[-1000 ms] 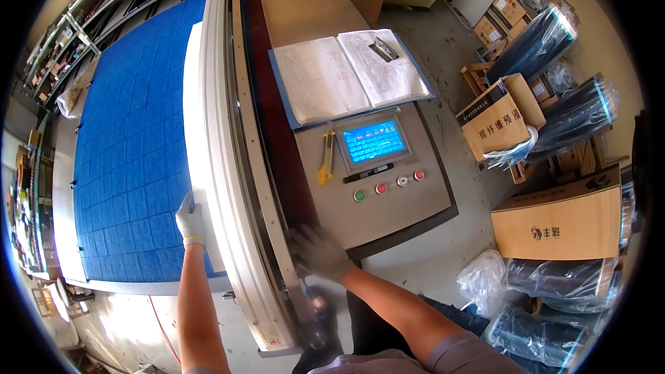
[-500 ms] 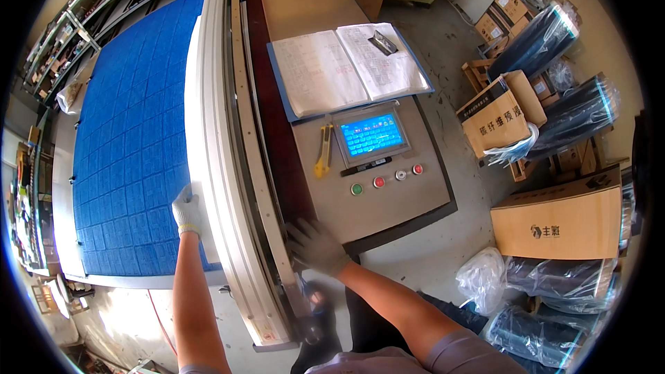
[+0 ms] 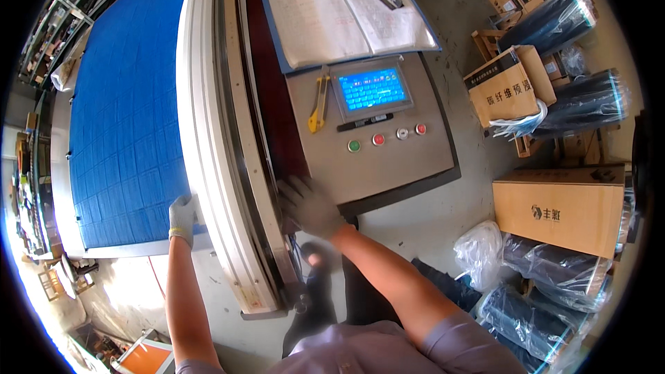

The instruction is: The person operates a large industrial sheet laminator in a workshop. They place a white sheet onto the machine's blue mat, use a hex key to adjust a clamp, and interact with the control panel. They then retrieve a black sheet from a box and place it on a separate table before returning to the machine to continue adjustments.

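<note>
My left hand (image 3: 182, 220), in a pale knitted glove, is at the near end of the blue sheet (image 3: 131, 125), right beside the long whitish metal beam (image 3: 208, 118). Its fingers are curled together, with their tips partly hidden, and what they grip cannot be made out. My right hand (image 3: 309, 204), in a grey glove, lies across the beam's brown side rail (image 3: 244, 104) and the near end of a dark red strip (image 3: 284, 145). The fingers of this hand are spread, with nothing in them.
Right of the beam, a control panel (image 3: 388, 166) carries a lit touchscreen (image 3: 374, 90), round buttons, a black marker (image 3: 364, 122) and a yellow utility knife (image 3: 318, 104). Beyond the screen lies an open binder (image 3: 318, 24). Cardboard boxes (image 3: 557, 211) and plastic-wrapped dark rolls (image 3: 582, 104) stand at right.
The whole view has shifted. My left hand has moved along the beam toward the near edge of the blue sheet. My right hand stays spread at the rail.
</note>
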A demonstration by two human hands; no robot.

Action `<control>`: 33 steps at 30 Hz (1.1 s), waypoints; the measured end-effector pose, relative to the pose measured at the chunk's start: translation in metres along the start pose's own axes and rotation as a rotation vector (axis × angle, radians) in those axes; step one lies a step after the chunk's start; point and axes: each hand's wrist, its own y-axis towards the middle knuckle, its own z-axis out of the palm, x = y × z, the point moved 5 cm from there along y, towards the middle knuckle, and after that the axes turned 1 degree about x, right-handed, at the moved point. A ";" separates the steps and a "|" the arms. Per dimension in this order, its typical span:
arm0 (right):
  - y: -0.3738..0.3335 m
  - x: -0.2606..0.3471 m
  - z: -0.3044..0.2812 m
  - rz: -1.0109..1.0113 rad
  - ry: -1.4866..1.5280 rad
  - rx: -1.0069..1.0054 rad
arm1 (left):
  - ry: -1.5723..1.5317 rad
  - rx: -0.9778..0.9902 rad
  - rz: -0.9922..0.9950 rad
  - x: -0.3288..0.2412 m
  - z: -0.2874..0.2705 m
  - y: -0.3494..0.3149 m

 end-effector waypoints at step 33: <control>-0.006 -0.002 -0.002 0.041 -0.001 -0.106 | 0.286 -0.026 0.275 0.025 0.001 -0.024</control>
